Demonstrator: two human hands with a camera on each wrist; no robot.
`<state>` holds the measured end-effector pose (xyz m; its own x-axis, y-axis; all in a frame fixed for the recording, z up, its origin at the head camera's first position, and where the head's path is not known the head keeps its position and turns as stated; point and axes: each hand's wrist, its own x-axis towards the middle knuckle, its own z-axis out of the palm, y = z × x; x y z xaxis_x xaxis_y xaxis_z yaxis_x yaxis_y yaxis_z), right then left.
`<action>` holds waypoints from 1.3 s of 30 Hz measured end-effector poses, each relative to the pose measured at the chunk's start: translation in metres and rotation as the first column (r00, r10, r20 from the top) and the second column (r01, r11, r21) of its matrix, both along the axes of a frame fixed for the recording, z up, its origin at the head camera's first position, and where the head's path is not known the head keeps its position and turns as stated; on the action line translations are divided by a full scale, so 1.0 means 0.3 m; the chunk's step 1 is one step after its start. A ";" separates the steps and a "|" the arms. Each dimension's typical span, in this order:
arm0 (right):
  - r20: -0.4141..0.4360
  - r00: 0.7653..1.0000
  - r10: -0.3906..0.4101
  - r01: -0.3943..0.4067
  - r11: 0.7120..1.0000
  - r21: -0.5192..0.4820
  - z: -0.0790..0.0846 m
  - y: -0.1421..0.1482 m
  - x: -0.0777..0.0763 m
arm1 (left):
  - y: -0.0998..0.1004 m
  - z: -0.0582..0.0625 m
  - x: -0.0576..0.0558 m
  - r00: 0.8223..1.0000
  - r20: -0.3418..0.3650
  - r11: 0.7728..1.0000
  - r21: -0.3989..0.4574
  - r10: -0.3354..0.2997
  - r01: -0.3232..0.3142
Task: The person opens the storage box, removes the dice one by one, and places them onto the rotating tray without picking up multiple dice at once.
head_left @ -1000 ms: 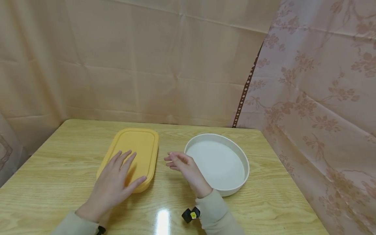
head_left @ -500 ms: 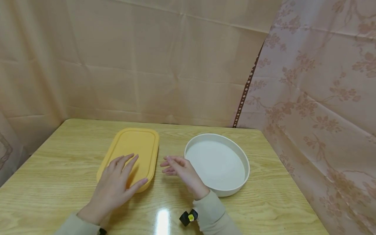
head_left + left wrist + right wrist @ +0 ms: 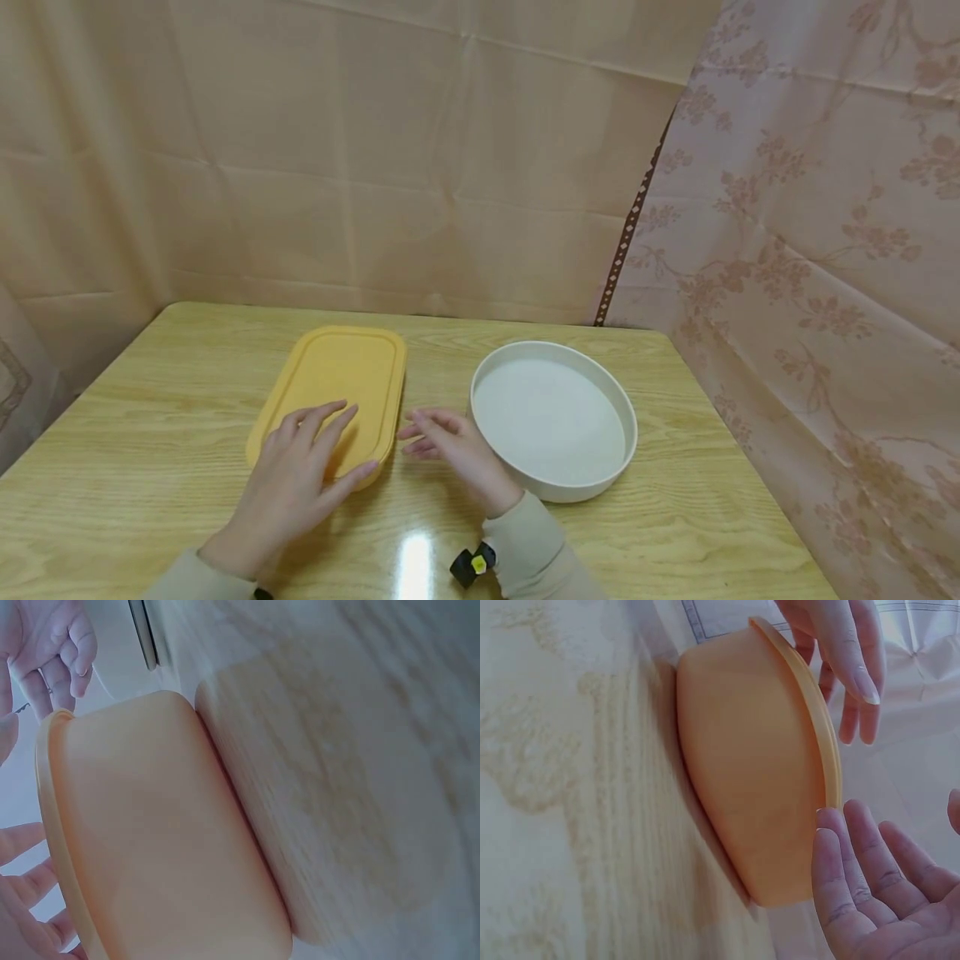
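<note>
A yellow rectangular food container [image 3: 352, 358] with a fitted lid sits on the left half of the wooden table. My left hand [image 3: 288, 475] is spread over the near part of its lid, fingers loosely bent and thumb at the near right corner. To the container's right, my right hand [image 3: 453, 454] has its fingers relaxed and its palm turned inward. In the right wrist view, fingertips of that hand [image 3: 900, 892] come right at the lid's rim [image 3: 829, 772]. Neither hand grips anything. The left wrist view shows the container's smooth side wall [image 3: 165, 825] and its base on the table.
A round white shallow dish [image 3: 555, 425] stands right of the container, with my right forearm close along its near left side. Beige cloth [image 3: 390, 167] hangs behind the table [image 3: 697, 500], and a pink floral curtain [image 3: 840, 317] borders it on the right.
My right hand has moved left and slightly nearer me, toward the container. My left hand has shifted slightly, its fingers bending a little more over the lid. Container and dish stay put.
</note>
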<state>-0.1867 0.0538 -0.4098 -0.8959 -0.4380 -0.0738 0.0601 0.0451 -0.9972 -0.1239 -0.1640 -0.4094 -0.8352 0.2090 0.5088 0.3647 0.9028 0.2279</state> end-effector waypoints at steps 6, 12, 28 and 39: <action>0.002 1.000 0.007 -0.007 0.999 -0.034 -0.015 -0.008 0.003 | 0.014 -0.001 0.005 1.000 0.014 1.000 -0.006 0.002 -0.002; 0.036 0.999 -0.001 0.003 0.997 -0.072 -0.027 -0.015 0.004 | 0.024 -0.006 0.010 1.000 0.017 1.000 -0.030 -0.004 0.005; 0.163 0.987 -0.005 0.028 0.990 -0.140 -0.069 -0.043 0.021 | 0.038 -0.010 0.013 0.995 -0.084 0.995 -0.091 -0.054 0.046; 0.217 0.976 0.018 0.019 0.985 -0.169 -0.085 -0.060 0.038 | 0.048 0.000 0.022 0.997 -0.063 0.992 -0.122 -0.047 0.039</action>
